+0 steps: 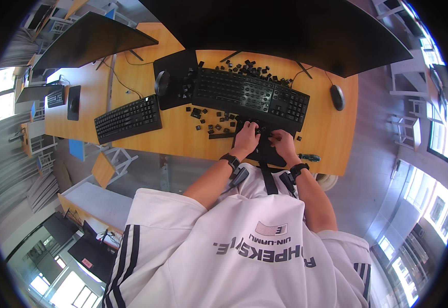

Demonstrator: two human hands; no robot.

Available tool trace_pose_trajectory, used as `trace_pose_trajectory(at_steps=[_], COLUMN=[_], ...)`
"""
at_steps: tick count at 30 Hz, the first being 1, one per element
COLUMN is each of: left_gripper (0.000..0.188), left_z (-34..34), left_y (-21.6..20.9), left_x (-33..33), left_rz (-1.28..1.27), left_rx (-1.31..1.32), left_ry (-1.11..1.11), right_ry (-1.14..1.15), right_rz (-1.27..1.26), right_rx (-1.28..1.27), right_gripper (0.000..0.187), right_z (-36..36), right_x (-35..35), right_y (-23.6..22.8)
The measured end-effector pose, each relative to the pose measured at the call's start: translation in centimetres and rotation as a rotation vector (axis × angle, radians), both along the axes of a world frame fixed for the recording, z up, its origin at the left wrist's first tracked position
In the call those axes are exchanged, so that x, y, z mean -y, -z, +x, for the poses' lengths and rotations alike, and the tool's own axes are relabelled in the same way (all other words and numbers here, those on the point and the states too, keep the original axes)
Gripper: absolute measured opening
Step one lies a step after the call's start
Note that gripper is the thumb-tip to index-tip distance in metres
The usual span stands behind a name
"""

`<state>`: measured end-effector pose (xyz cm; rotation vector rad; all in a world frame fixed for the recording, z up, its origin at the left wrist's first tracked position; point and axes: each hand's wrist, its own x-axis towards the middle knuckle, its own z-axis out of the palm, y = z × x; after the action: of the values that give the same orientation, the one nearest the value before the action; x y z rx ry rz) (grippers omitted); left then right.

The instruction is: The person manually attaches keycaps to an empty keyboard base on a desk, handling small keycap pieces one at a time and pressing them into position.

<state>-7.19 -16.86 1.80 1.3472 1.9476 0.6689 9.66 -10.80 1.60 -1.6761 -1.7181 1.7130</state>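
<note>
My left hand (247,138) is closed, its fingertips bent down onto dark parts over a black mat (266,153) at the table's front edge. Beside it my right hand (284,144) is pinched, with thumb and fingers together. Whatever either hand grips is too small and dark to name. Just beyond both hands lies a large black keyboard (249,96), with many of its keycaps off. Loose black keycaps (219,127) are scattered to the left of my hands, and more keycaps (248,66) lie behind the keyboard.
A screwdriver (309,157) with a dark handle lies right of my right hand. A second keyboard (128,119) and a black mouse pad (175,77) with a mouse (162,82) are to the left. Another mouse (337,97) is at the right. A large monitor (285,31) spans the back.
</note>
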Motion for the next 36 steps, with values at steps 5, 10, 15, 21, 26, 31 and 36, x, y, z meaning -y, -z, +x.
trace_pose_trajectory(at_steps=[5, 10, 15, 21, 26, 31, 36], left_gripper=[0.014, 0.015, 0.015, 0.015, 0.016, 0.015, 0.018], left_z=[0.0, -0.3, -0.2, -0.2, -0.8, -1.4, -1.6], left_y=[0.3, 1.2, 0.5, 0.2, 1.1, 1.9, 2.4], left_x=[-0.7, -0.8, -1.7, -3.6, -5.0, -6.0, -6.9], left_rz=[-0.035, -0.031, -0.029, 0.008, 0.004, 0.035, -0.016], left_rx=[0.110, 0.111, 0.212, 0.251, 0.241, 0.293, 0.288], left_ry=[0.079, 0.090, 0.031, -0.098, -0.137, -0.168, -0.198], right_ry=[0.000, 0.025, 0.083, 0.091, -0.021, -0.152, -0.199], right_rz=[-0.027, -0.045, -0.009, 0.091, 0.305, 0.596, 0.630], right_rx=[-0.036, -0.089, -0.177, -0.134, 0.134, 0.198, 0.229], right_gripper=[0.026, 0.026, 0.027, 0.023, 0.019, 0.018, 0.014], right_z=[-0.1, -0.5, -0.4, -1.9, -3.6, -4.4, -5.1], right_x=[0.0, -0.3, -0.3, -2.0, -3.4, -5.0, -6.3], right_y=[0.4, 0.0, 0.9, -0.2, -1.9, -2.4, -2.3])
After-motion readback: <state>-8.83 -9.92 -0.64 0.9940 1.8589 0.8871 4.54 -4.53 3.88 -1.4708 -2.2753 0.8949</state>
